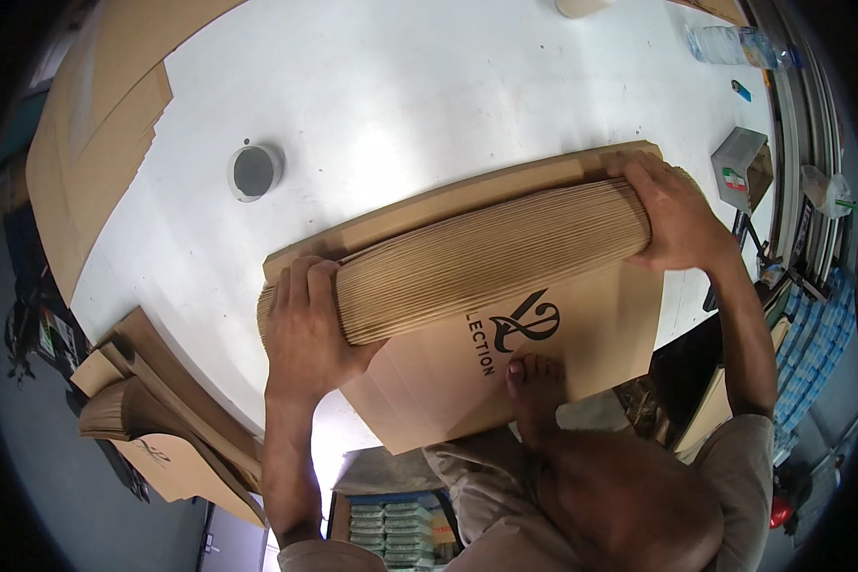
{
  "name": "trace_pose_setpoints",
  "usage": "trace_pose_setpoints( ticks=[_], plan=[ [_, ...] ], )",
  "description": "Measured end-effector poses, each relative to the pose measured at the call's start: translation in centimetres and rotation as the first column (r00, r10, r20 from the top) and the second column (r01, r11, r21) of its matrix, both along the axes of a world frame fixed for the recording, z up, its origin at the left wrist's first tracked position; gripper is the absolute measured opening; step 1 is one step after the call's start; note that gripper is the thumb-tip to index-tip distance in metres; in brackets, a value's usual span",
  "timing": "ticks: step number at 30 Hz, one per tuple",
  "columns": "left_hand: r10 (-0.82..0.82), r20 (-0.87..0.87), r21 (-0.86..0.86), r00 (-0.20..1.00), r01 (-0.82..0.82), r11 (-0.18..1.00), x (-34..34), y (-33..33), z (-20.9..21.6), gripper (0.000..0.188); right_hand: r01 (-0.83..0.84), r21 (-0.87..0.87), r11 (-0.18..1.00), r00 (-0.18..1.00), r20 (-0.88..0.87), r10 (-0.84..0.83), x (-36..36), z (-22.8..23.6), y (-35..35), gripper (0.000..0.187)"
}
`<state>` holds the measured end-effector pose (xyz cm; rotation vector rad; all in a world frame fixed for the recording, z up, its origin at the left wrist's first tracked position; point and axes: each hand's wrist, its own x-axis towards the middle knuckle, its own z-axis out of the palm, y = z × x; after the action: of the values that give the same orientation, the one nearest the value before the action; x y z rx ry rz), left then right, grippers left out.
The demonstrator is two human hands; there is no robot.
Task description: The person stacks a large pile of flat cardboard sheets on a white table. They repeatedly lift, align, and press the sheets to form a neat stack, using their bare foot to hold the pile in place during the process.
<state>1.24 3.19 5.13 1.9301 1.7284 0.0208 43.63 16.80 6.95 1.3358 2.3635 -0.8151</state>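
Note:
A thick stack of flat brown cardboard pieces [486,257] stands on edge across the middle of a white table [391,95]. My left hand [305,329] clamps the stack's left end. My right hand [672,214] presses on its right end. Under the stack lies a flat brown cardboard sheet [467,381] with a black printed logo. A bare foot [536,381] rests on the near part of that sheet.
A round grey hole fitting [255,172] sits in the table at the left. More brown cardboard lies along the left edge [95,124] and lower left [153,419]. A plastic water bottle [739,45] and a small box [742,167] are at the right.

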Motion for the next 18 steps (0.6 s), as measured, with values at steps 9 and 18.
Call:
trace_pose_setpoints(
  ticks=[9,18],
  plan=[
    [-0.058,-0.014,0.100,0.998,0.059,0.993,-0.4,0.6,-0.4,0.082,0.027,-0.030,0.999,0.995,0.096,-0.024,-0.4,0.8,-0.4,0.100],
    [0.026,-0.025,-0.014,0.999,-0.026,1.000,0.2,0.0,0.1,0.082,-0.025,-0.004,1.000,0.999,0.020,0.026,0.0,-1.0,0.4,0.105]
  ],
)
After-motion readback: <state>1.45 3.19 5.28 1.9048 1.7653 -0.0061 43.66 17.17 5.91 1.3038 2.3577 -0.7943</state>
